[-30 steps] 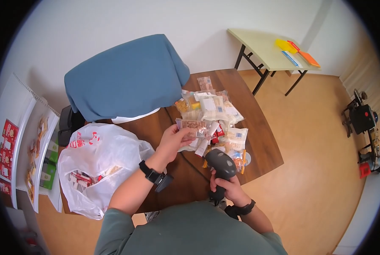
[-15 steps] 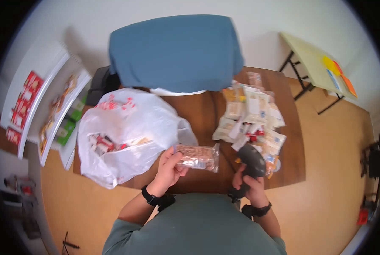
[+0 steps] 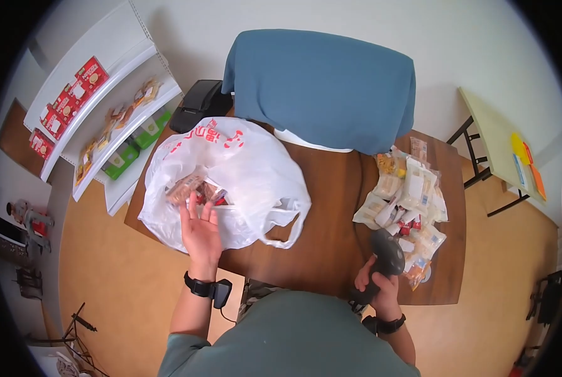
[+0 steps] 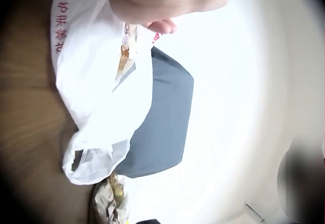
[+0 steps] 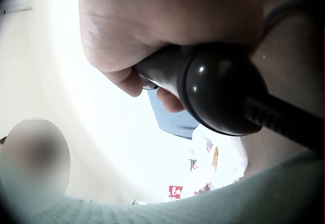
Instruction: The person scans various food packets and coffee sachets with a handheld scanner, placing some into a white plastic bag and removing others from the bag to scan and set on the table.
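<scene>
My left hand (image 3: 202,242) is at the mouth of a white plastic bag (image 3: 256,169) with red print, its fingers extended and its palm showing. Right beyond the fingertips, a clear-wrapped packet with reddish-brown contents (image 3: 183,188) lies on other packets in the bag. From the left wrist, the hand (image 4: 172,0) appears above the bag's opening. My right hand (image 3: 386,292) grips a black handheld barcode scanner (image 3: 389,251) beside the table's front edge. The right wrist view shows its rounded handle end (image 5: 223,89) and cable, with fingers wrapped round the handle.
A pile of wrapped food packets (image 3: 422,188) lies on the right of the wooden table (image 3: 331,182). A blue cloth (image 3: 325,88) covers something bulky behind, next to a black device (image 3: 200,103). Stocked shelves (image 3: 114,113) stand left; a folding table (image 3: 488,144) stands right.
My left hand has carried the reddish-brown packet from the pile leftward to the bag and let go of it there. The right hand keeps hold of the scanner. The head view has swung left.
</scene>
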A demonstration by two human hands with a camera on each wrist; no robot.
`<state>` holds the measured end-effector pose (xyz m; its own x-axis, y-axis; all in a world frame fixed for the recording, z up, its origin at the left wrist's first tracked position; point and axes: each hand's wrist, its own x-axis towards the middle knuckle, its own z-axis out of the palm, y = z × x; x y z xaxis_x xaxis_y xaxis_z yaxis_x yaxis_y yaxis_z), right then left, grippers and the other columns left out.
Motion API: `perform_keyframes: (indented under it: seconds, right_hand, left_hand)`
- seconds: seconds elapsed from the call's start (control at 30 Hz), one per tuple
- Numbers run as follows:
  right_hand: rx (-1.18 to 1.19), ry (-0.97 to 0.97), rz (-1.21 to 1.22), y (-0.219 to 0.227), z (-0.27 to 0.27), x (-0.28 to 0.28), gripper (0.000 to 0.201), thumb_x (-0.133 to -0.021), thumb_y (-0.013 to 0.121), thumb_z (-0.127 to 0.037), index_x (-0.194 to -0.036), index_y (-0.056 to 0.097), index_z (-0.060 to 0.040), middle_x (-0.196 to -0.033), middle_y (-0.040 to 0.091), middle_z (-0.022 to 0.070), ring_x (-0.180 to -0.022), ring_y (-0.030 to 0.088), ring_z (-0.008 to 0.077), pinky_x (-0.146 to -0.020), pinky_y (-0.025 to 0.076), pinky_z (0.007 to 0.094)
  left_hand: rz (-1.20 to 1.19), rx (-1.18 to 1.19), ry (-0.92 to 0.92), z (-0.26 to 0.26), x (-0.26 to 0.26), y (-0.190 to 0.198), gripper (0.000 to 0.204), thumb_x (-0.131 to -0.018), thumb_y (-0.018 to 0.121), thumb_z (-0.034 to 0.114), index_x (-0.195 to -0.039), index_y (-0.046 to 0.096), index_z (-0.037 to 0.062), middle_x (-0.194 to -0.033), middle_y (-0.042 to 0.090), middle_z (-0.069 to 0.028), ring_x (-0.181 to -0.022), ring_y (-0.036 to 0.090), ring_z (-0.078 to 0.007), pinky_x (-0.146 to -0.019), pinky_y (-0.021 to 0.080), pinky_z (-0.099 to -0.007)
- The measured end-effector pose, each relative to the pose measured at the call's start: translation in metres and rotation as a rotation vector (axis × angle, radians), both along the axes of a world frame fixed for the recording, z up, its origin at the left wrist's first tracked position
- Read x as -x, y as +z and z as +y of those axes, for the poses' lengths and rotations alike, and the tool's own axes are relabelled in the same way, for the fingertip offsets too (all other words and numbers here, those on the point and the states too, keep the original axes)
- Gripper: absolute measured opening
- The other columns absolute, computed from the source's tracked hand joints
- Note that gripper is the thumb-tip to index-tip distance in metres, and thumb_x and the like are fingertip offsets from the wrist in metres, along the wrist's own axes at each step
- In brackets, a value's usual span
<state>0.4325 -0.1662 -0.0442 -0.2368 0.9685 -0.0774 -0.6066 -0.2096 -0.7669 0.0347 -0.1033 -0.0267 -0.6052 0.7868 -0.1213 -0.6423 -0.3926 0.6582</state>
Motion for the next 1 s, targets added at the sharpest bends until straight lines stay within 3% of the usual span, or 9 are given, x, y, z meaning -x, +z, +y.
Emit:
perform_keyframes:
  seconds: [0.13,0.27,0.4,0.6,0.7,0.8,0.87,0.93,1.0]
  right_hand:
    - [0.013,-0.042,0.006,-0.001,-0.005,-0.003,0.039,-0.088,0.067,-0.018,-0.120,0.048,-0.0051,-0.076,0.056,0.0103,-0.066,0.057,0.0225,-0.064,0.047,0.0364]
    - [0.012,-0.112,0.014,0.000,-0.008,-0.005,0.039,-0.087,0.067,-0.018,-0.120,0.049,-0.0052,-0.076,0.055,0.0106,-0.065,0.056,0.0229,-0.063,0.046,0.0364]
    - [0.036,-0.160,0.009,-0.003,-0.007,-0.007,0.041,-0.087,0.068,-0.020,-0.120,0.049,-0.0043,-0.074,0.053,0.0090,-0.062,0.055,0.0215,-0.062,0.046,0.0355]
    - [0.029,-0.119,0.008,-0.004,-0.001,-0.006,0.041,-0.086,0.069,-0.022,-0.118,0.049,-0.0043,-0.074,0.052,0.0090,-0.062,0.055,0.0211,-0.062,0.046,0.0358]
    - [0.017,-0.091,0.022,-0.008,0.001,-0.005,0.041,-0.086,0.069,-0.022,-0.117,0.049,-0.0045,-0.074,0.052,0.0093,-0.062,0.055,0.0213,-0.062,0.046,0.0362]
    - [0.007,-0.081,0.043,-0.005,0.000,-0.003,0.040,-0.087,0.069,-0.021,-0.118,0.049,-0.0048,-0.074,0.052,0.0093,-0.063,0.055,0.0215,-0.062,0.046,0.0361]
    - [0.007,-0.093,0.048,-0.004,-0.001,-0.001,0.040,-0.087,0.069,-0.021,-0.118,0.049,-0.0049,-0.074,0.052,0.0092,-0.063,0.055,0.0216,-0.062,0.046,0.0359]
    - [0.010,-0.087,0.062,-0.004,-0.004,-0.006,0.040,-0.087,0.068,-0.021,-0.118,0.049,-0.0049,-0.074,0.052,0.0088,-0.063,0.055,0.0216,-0.062,0.045,0.0357]
    - [0.012,-0.102,0.027,-0.002,-0.007,-0.010,0.039,-0.088,0.068,-0.021,-0.119,0.050,-0.0053,-0.076,0.054,0.0087,-0.065,0.056,0.0219,-0.062,0.045,0.0354]
  left_hand:
    - [0.019,0.125,0.019,0.016,-0.009,-0.003,0.037,-0.106,0.047,0.032,-0.137,0.045,0.0107,-0.138,0.052,-0.0038,-0.108,0.060,-0.0227,-0.094,0.051,-0.0354]
    - [-0.017,0.041,-0.086,0.013,0.009,-0.046,0.033,-0.103,0.048,0.028,-0.132,0.045,0.0119,-0.128,0.057,-0.0041,-0.096,0.060,-0.0206,-0.090,0.050,-0.0344]
    - [0.053,0.184,0.143,0.017,0.004,-0.032,0.046,-0.101,0.055,0.029,-0.139,0.037,0.0129,-0.128,0.057,-0.0078,-0.089,0.063,-0.0216,-0.084,0.052,-0.0336]
    - [0.201,0.113,0.118,0.042,0.094,-0.026,0.059,-0.095,0.062,0.021,-0.145,0.035,0.0074,-0.125,0.057,-0.0095,-0.097,0.061,-0.0200,-0.085,0.053,-0.0336]
    - [0.659,0.464,-0.109,0.059,0.117,-0.033,0.043,-0.098,0.059,0.026,-0.135,0.050,0.0068,-0.113,0.062,-0.0059,-0.095,0.058,-0.0160,-0.081,0.051,-0.0321]
    - [0.481,0.484,-0.110,0.065,0.090,-0.013,0.033,-0.098,0.060,0.032,-0.119,0.056,0.0070,-0.109,0.063,-0.0067,-0.088,0.058,-0.0147,-0.076,0.049,-0.0295]
    - [0.517,0.405,0.060,0.085,0.113,-0.043,0.035,-0.100,0.057,0.041,-0.100,0.061,0.0058,-0.091,0.064,-0.0044,-0.077,0.058,-0.0144,-0.066,0.048,-0.0307]
    - [0.747,0.505,-0.072,0.092,0.119,-0.050,0.047,-0.102,0.052,0.048,-0.087,0.063,0.0051,-0.078,0.062,-0.0034,-0.066,0.056,-0.0156,-0.060,0.047,-0.0322]
    - [1.186,0.425,0.179,0.094,0.104,-0.059,0.055,-0.104,0.048,0.050,-0.072,0.061,0.0068,-0.064,0.055,-0.0008,-0.057,0.053,-0.0165,-0.055,0.046,-0.0337]
